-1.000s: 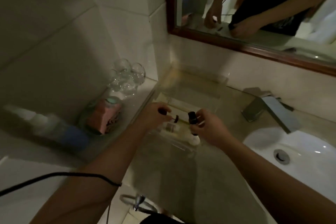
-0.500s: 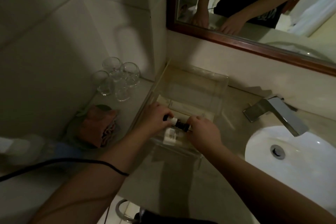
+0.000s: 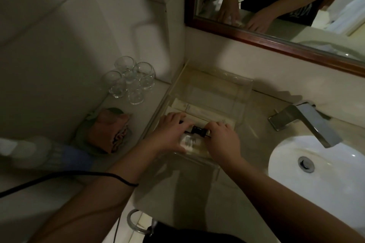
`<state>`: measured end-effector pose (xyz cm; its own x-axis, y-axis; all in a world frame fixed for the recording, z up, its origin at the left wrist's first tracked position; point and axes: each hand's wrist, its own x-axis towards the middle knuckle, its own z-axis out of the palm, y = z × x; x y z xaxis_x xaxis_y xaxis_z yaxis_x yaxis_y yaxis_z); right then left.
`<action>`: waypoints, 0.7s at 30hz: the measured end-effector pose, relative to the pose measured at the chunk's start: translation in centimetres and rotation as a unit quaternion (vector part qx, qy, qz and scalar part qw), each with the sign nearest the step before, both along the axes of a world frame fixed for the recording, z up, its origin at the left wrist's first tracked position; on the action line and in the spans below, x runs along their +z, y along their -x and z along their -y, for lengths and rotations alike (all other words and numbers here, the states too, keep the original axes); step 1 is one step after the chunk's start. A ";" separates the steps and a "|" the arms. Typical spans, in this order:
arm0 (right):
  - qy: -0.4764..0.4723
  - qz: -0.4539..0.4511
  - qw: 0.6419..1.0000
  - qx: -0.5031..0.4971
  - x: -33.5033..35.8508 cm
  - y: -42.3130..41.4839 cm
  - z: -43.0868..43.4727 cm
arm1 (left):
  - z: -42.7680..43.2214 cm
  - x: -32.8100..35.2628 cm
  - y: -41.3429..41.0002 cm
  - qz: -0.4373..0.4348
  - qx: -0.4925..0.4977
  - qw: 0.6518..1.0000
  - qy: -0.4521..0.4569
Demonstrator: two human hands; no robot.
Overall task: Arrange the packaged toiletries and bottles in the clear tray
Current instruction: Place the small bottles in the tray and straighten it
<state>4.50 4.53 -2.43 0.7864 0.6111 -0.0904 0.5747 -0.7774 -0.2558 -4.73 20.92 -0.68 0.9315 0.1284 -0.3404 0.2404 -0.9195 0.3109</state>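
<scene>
A clear tray (image 3: 244, 92) sits on the counter against the wall under the mirror. Long cream packaged toiletries (image 3: 199, 113) lie across its floor. Both my hands are down inside its near end. My left hand (image 3: 170, 132) and my right hand (image 3: 223, 136) each hold an end of small bottles with black caps (image 3: 197, 130) lying between them. A pale bottle label (image 3: 187, 142) shows just below the caps. The bottles' bodies are mostly hidden under my fingers.
Several upturned glasses (image 3: 130, 80) stand on the ledge to the left, with a folded pink cloth (image 3: 108, 130) nearer me. A metal faucet (image 3: 308, 122) and white basin (image 3: 320, 165) lie to the right. A black cable (image 3: 59, 178) crosses my left forearm.
My hands lowered two small bottles from above the tray down into its near end and laid them cap to cap. The view has tilted further down.
</scene>
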 end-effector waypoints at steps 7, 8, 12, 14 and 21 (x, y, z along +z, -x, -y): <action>-0.017 -0.016 1.000 0.000 0.1 -0.1 0.2 | -0.3 -1.3 -0.2 0.014 0.004 1.000 -0.021; -0.014 -0.013 1.000 0.002 0.1 -0.1 0.2 | -0.6 -1.4 -0.2 0.021 0.008 1.000 -0.021; 0.008 -0.009 1.000 0.011 -0.1 -0.1 -0.2 | -0.8 -1.2 -0.2 0.031 0.037 0.999 -0.001; 0.015 -0.001 1.000 0.010 -0.3 -0.2 -0.4 | -0.8 -1.2 -0.3 0.033 0.052 0.998 0.007; 0.009 -0.010 1.000 0.008 -0.4 -0.1 -0.5 | -1.1 -1.3 -1.1 0.116 0.107 0.987 -0.001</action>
